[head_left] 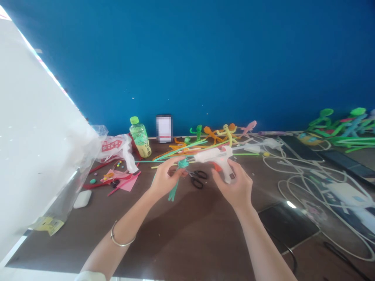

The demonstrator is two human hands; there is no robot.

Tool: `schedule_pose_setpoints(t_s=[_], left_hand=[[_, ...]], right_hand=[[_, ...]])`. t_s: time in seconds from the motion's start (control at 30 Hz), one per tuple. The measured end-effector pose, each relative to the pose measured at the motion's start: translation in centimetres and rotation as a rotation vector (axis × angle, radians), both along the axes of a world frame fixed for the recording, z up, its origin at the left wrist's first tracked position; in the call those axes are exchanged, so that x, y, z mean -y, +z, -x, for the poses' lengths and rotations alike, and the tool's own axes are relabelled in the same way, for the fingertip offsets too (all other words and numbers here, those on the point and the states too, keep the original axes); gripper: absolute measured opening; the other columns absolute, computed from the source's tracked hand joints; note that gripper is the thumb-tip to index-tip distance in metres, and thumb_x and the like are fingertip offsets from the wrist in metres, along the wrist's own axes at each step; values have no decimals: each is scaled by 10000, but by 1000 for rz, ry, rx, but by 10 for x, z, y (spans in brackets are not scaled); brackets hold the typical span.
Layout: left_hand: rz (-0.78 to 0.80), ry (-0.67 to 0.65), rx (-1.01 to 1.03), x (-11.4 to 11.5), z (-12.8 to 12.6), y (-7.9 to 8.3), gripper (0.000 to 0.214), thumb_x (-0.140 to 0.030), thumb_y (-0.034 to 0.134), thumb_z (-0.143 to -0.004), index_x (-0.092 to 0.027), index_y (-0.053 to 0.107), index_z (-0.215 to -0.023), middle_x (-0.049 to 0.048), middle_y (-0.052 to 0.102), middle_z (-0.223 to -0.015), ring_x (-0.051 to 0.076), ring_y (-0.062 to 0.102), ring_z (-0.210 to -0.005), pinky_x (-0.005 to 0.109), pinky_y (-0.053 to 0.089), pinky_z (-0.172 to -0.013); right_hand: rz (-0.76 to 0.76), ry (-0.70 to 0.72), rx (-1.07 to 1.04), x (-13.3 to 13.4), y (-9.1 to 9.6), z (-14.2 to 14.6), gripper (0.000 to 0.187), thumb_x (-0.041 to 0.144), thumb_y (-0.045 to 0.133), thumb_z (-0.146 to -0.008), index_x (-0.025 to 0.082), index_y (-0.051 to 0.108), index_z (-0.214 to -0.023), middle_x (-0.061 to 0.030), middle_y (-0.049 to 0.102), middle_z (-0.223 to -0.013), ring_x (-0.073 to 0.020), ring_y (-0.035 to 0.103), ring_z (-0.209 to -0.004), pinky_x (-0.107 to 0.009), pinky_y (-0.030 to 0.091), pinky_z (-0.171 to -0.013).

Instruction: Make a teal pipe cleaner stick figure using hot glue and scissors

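head view, left to right: on a dark brown wooden table (181, 249), a crumpled white plastic bag (115, 150) lies beside sheets of pink paper (124, 182). the left hand (165, 178) pinches narrowly a teal pipe-cleaner figure (183, 164), held in the air. black-handled metal scissors (197, 179) lie on the table below, between the hands. the right hand (234, 189) wraps around the handle of a white hot glue gun (212, 155), its nozzle just beside the figure. tangled white cables (295, 168) spread farther right.

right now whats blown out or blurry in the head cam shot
Head view: the white panel is blown out along its top edge, glare spots the dark slab, the upright object is pixelated, and the wide lens warps the table; the left hand and right hand look reasonably sharp.
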State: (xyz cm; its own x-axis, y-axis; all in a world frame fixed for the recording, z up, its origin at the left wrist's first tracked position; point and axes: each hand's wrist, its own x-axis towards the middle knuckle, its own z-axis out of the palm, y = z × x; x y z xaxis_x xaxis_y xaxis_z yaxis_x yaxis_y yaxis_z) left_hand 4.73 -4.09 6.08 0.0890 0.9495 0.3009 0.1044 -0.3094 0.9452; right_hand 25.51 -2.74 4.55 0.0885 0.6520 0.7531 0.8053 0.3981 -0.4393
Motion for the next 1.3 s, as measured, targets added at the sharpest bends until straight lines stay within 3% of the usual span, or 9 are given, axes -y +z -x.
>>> schedule_pose_setpoints(t_s=[0.37, 0.5, 0.63, 0.83, 0.9, 0.97, 1.07, 1.17, 1.3], left_hand=[[78, -30, 109, 1, -1, 3, 351, -322, 594, -752, -167, 526, -1060, 64, 625, -905, 170, 664, -709, 299, 564, -673], [74, -13, 109, 4, -1, 7, 342, -318, 592, -751, -171, 522, -1052, 70, 592, -977, 161, 665, -673, 288, 571, -636], [66, 15, 56, 6, 0, 9, 334, -318, 599, -743, -167, 530, -1033, 57, 595, -929, 157, 664, -628, 267, 572, -586], [29, 8, 5, 6, 0, 6, 306, -307, 599, -739, -169, 548, -1008, 47, 616, -898, 154, 666, -624, 254, 572, -580], [20, -20, -10, 8, 0, 6, 290, -291, 590, -746, -175, 559, -1009, 51, 628, -905, 156, 668, -633, 257, 573, -590], [26, -77, -20, 10, 1, 8, 288, -274, 588, -747, -176, 567, -1017, 50, 642, -870, 157, 667, -627, 256, 572, -584], [81, -227, -14, 14, 2, 15, 298, -265, 596, -745, -166, 569, -1025, 50, 650, -804, 160, 663, -598, 243, 564, -541], [169, -410, 6, 18, 2, 22, 308, -277, 603, -747, -159, 562, -1029, 46, 647, -749, 165, 660, -579, 243, 556, -512], [235, -510, 45, 21, 2, 29, 320, -282, 606, -751, -165, 560, -1045, 37, 642, -710, 168, 660, -568, 252, 555, -513]], right_hand=[[-48, -159, -34, -1, -1, -12, 394, 430, 633, -668, 174, 538, -952, -131, 623, -843, -238, 588, -729, -353, 479, -622], [252, -213, -112, -13, -1, -23, 405, 462, 570, -686, 144, 565, -937, -106, 633, -787, -235, 585, -689, -370, 466, -662], [597, -290, -34, -29, -16, -46, 386, 463, 537, -658, 128, 592, -841, -110, 626, -705, -276, 589, -683, -376, 448, -616], [728, -385, 64, -37, -37, -69, 370, 482, 550, -634, 158, 613, -802, -127, 613, -685, -302, 587, -656, -403, 438, -560], [647, -386, 72, -34, -33, -65, 327, 465, 588, -614, 169, 618, -750, -129, 602, -709, -321, 581, -724, -448, 443, -606], [428, -318, 39, -28, -22, -53, 283, 426, 601, -635, 169, 622, -754, -133, 597, -795, -327, 562, -844, -486, 435, -701], [176, 122, -114, -10, 4, -24, 204, 360, 583, -725, 196, 621, -840, -96, 600, -925, -248, 560, -909, -419, 455, -784], [195, 644, -291, 13, 24, 6, 151, 284, 638, -724, 229, 623, -864, -63, 599, -928, -191, 590, -820, -350, 501, -720], [203, 838, -387, 30, 31, 24, 160, 192, 659, -716, 248, 651, -866, -57, 595, -925, -186, 589, -845, -318, 517, -691]])
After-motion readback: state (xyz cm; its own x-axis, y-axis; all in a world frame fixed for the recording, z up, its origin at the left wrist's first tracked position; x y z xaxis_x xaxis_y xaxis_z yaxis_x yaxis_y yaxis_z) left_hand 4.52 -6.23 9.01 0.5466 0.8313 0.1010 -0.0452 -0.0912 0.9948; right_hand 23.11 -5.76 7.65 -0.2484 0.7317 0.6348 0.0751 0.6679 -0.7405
